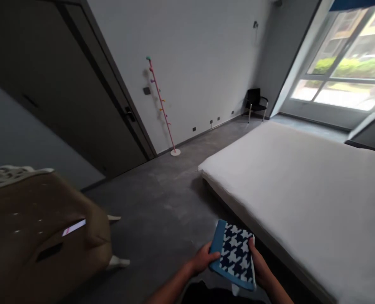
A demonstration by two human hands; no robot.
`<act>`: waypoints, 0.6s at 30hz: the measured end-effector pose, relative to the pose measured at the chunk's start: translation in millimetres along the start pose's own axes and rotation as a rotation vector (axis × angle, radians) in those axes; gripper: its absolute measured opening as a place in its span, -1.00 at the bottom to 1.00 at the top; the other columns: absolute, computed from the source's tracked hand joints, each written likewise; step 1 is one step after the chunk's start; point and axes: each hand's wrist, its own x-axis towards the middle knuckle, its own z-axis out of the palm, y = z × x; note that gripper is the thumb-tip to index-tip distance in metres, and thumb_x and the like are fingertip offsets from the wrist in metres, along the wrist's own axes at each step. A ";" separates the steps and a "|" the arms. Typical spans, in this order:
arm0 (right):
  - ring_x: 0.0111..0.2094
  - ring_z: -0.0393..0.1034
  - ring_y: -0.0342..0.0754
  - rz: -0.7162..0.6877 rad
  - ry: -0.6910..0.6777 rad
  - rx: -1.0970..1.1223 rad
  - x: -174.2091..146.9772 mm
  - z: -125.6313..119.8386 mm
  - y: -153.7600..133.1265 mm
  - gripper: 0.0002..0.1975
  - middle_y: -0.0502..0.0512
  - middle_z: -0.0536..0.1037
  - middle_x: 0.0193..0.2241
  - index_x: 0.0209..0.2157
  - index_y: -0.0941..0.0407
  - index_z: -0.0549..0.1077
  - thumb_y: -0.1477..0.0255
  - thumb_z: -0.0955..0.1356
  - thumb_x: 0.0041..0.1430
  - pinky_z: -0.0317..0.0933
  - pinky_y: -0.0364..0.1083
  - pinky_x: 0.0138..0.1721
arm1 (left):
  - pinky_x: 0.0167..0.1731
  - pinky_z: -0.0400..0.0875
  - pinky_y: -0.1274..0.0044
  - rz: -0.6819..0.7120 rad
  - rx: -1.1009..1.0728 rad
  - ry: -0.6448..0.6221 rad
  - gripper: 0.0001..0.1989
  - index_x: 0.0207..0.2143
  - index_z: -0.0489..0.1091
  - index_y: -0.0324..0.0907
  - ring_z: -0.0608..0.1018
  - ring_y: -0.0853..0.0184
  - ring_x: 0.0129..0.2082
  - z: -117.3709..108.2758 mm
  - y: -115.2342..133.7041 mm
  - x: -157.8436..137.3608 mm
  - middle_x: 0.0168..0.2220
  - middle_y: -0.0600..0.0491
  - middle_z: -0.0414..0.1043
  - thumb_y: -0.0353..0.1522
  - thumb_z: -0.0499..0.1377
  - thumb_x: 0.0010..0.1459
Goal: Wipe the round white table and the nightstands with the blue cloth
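Note:
Between my two hands is a folded cloth (pixel 236 253) with a dark blue and white houndstooth pattern and a lighter blue border. My left hand (pixel 203 258) grips its left edge, thumb on top and the other fingers underneath. On the right side, my right hand (pixel 257 262) is closed around the opposite edge, with its fingers mostly hidden behind the cloth. The cloth is held in front of my body, above the floor and beside the near side of the bed (pixel 288 169).
A brown tufted sofa (pixel 57 261) stands at left with a phone-like lit object (pixel 74 227) and a dark flat object (pixel 49 252) on it. Along the wall are a closed door (pixel 63 84), a pink coat stand (pixel 162 103) and a black chair (pixel 255 101). A window (pixel 348 63) is at right.

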 end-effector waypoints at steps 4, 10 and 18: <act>0.32 0.64 0.57 -0.119 -0.096 -0.192 65.4 59.4 -49.7 0.05 0.52 0.78 0.08 0.01 0.08 0.73 -0.60 0.51 -0.04 0.43 0.45 0.46 | 0.17 0.57 0.24 0.020 -0.123 0.010 -0.03 0.23 0.61 -0.14 0.74 0.01 0.04 -70.2 60.9 33.5 0.06 -0.14 0.73 0.28 0.64 -0.03; 0.24 0.60 0.60 -0.425 -0.285 -0.605 180.5 142.9 -136.4 -0.07 0.38 0.79 0.04 -0.11 0.05 0.79 -0.53 0.60 -0.06 0.25 0.51 0.53 | 0.05 0.47 0.39 0.160 -0.099 0.341 -0.10 -0.01 0.59 -0.15 0.62 0.14 -0.08 -162.9 140.4 123.1 -0.16 -0.01 0.64 0.34 0.62 -0.08; 0.14 0.69 0.38 -0.357 -0.651 -0.568 341.8 278.1 -268.6 -0.07 0.29 0.78 -0.04 0.04 0.07 0.73 -0.46 0.62 0.04 0.43 0.37 0.41 | -0.05 0.47 0.38 0.104 0.014 0.556 -0.05 -0.23 0.62 -0.13 0.58 0.12 -0.16 -295.4 265.5 225.0 -0.29 0.01 0.56 0.50 0.53 -0.28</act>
